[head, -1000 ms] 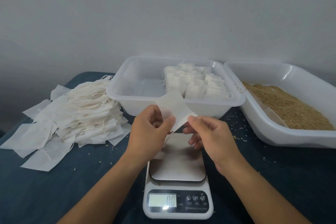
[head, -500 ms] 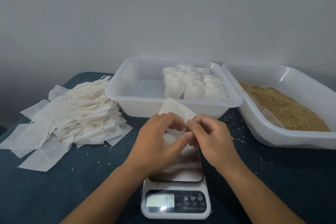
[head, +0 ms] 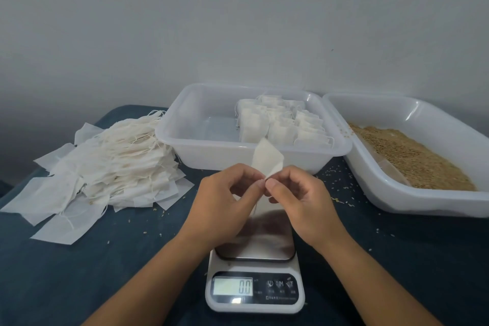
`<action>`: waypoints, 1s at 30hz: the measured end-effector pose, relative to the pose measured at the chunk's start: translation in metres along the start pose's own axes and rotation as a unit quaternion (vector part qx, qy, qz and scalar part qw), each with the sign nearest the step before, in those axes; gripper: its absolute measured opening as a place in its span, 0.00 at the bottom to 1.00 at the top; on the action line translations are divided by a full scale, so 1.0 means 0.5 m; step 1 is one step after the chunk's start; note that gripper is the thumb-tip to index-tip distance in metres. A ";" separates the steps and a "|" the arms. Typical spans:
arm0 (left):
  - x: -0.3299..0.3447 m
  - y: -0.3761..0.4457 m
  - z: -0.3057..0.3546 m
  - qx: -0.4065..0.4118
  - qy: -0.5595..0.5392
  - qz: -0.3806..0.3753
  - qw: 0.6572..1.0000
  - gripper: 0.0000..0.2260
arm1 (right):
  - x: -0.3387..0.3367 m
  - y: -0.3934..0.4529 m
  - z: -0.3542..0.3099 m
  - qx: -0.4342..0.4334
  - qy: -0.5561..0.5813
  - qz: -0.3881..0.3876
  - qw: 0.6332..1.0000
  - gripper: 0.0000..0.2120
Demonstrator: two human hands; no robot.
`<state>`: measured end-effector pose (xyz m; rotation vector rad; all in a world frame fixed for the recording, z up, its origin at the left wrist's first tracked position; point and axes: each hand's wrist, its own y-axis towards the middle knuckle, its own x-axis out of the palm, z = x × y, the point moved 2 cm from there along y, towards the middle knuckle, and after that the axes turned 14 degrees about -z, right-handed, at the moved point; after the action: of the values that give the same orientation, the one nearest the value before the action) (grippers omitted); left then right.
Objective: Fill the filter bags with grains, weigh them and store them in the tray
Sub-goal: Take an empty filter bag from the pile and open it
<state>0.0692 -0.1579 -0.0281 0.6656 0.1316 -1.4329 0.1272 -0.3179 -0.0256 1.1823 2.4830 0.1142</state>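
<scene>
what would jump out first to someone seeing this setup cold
Both hands, left hand and right hand, pinch one empty white filter bag above the small white digital scale, which reads zero. Behind sits a clear plastic tray of filled bags; left a heap of empty white bags, right a white tub of tan grain.

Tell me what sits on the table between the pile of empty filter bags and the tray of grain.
In the head view, between the pile of empty bags and the grain tray stand the clear tray of filled bags and, nearer, the scale.
</scene>
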 end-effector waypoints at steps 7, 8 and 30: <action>-0.001 0.000 -0.004 0.001 -0.001 -0.012 1.000 0.06 | 0.007 0.000 -0.006 0.006 0.009 0.014 1.000 0.07; 0.000 0.001 -0.004 0.003 0.001 -0.016 1.000 0.06 | 0.006 0.000 -0.004 0.013 0.007 0.015 1.000 0.08; -0.003 0.000 -0.014 0.018 0.102 0.044 0.994 0.15 | 0.006 0.003 0.005 0.085 -0.077 0.033 0.993 0.08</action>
<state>0.0710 -0.1534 -0.0332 0.8375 0.2343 -1.2821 0.1275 -0.3149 -0.0284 1.2904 2.3570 -0.1675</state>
